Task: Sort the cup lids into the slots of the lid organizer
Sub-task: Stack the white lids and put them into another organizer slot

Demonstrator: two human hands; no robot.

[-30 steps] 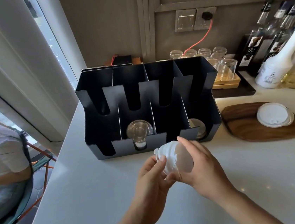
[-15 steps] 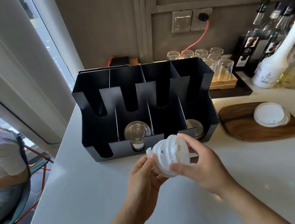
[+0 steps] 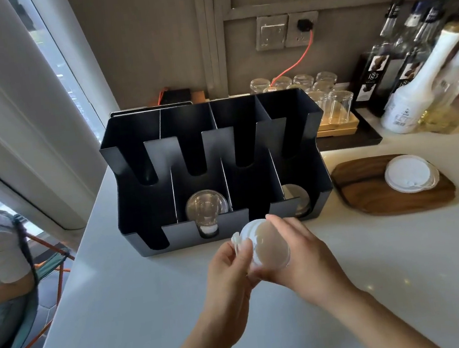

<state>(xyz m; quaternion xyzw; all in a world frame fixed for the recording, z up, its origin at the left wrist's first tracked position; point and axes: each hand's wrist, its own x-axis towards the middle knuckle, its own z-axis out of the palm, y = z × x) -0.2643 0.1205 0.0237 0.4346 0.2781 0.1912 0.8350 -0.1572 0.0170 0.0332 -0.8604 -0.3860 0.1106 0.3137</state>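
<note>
A black lid organizer [image 3: 297,126] with several slots stands on the white counter. Clear dome lids [image 3: 206,208] sit in its second slot from the left, and more clear lids [image 3: 297,199] lie in the rightmost slot. Just in front of the organizer I hold a small stack of white lids [image 3: 266,244] on edge between both hands. My left hand [image 3: 227,268] pinches its left rim; my right hand [image 3: 303,254] wraps its right side. More white lids [image 3: 407,172] lie flat on a wooden board [image 3: 368,198] to the right.
Upturned glasses [image 3: 334,101] on a tray stand behind the organizer. Bottles [image 3: 423,80] crowd the back right corner. An orange cable [image 3: 293,65] runs from the wall socket. A seated person [image 3: 0,257] is below the counter's left edge.
The lid stack has turned in my hands, its flat face now toward me, and both hands have shifted slightly while staying in front of the organizer.
</note>
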